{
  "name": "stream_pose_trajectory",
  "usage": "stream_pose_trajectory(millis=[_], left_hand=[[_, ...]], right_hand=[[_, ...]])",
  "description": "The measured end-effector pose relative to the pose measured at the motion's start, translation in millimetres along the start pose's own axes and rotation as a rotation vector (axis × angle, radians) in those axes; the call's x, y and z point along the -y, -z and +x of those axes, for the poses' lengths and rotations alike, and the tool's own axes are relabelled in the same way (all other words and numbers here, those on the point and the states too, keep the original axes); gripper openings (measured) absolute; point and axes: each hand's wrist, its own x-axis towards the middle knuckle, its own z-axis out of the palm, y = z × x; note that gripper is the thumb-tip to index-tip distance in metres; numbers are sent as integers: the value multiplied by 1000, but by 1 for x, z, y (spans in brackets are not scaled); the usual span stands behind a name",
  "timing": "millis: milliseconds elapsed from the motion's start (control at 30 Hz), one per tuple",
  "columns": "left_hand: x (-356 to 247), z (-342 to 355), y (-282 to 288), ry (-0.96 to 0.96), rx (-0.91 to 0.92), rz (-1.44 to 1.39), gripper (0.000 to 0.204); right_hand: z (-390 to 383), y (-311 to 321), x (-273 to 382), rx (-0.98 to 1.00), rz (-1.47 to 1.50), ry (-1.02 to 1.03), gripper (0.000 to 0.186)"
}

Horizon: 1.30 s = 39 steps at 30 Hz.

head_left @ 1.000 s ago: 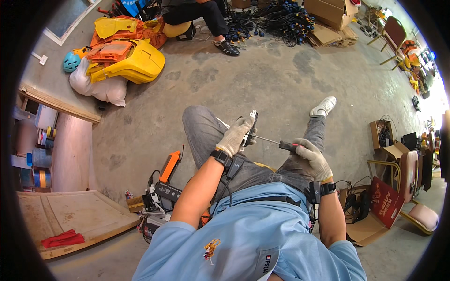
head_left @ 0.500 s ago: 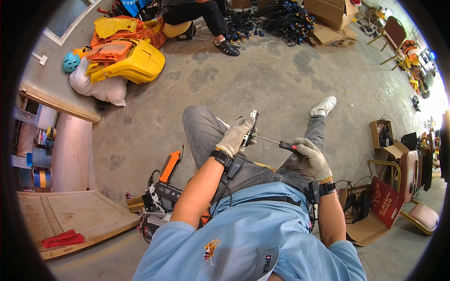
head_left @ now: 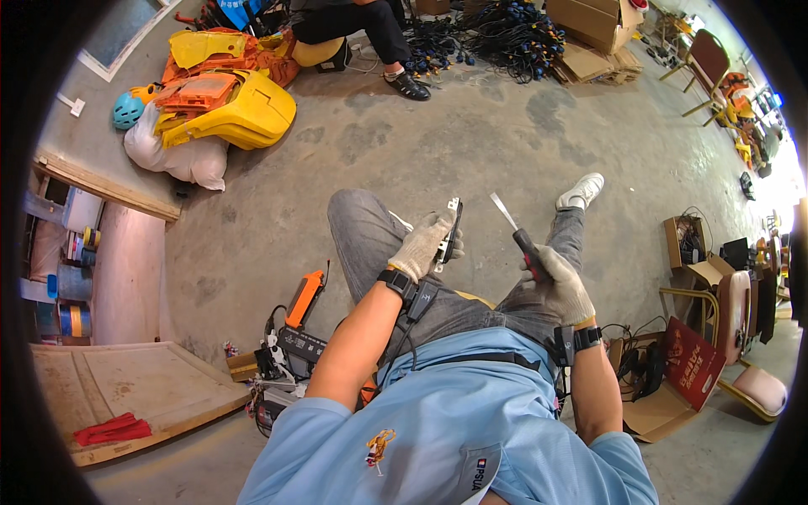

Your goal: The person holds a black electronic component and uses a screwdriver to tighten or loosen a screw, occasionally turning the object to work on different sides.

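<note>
My left hand [head_left: 425, 245], in a pale knit work glove, is closed around a narrow black part with white ends [head_left: 450, 234], held upright above my lap. What kind of part it is, I cannot make out. In my gloved right hand [head_left: 562, 289] is a screwdriver [head_left: 530, 252] with a black and red handle. Its metal shaft points up and to the left, apart from the black part. Both hands are over my grey trousers, between my spread knees.
Tools and an orange-and-black device [head_left: 305, 299] lie by my left side. A wooden panel [head_left: 168, 379] bears a red cloth [head_left: 114, 429]. Yellow and orange plastic shells [head_left: 244, 109] are piled at the far left, near a seated person [head_left: 353, 21]. Open cardboard boxes [head_left: 673, 412] stand right.
The screwdriver has come away from the black part and swung upward, its tip now pointing up and away. My left hand has stayed nearly still.
</note>
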Motion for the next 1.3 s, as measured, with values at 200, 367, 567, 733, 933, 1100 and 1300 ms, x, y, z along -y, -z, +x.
stream_pose_trajectory(millis=[200, 367, 567, 733, 933, 1100, 1300], left_hand=[[5, 5, -8, 61, 50, -27, 45], [-7, -8, -21, 30, 70, 192, 48], [0, -2, -20, -66, 42, 607, 59], [-20, -20, -32, -17, 75, 521, 46], [2, -5, -10, -475, 175, 898, 54], [-12, -9, -30, -5, 11, 673, 55], [-5, -9, -32, 47, -16, 613, 54]], right_hand=[[16, -49, 2, 118, -562, 89, 29], [31, -88, -2, -60, -991, 118, 31], [45, -89, -20, -39, -1408, 506, 33], [44, -100, -19, -38, -1489, 519, 31], [43, -108, -14, -23, -1591, 485, 29], [45, -110, -14, -42, -1629, 476, 29], [43, -107, -13, 19, -1613, 486, 30]])
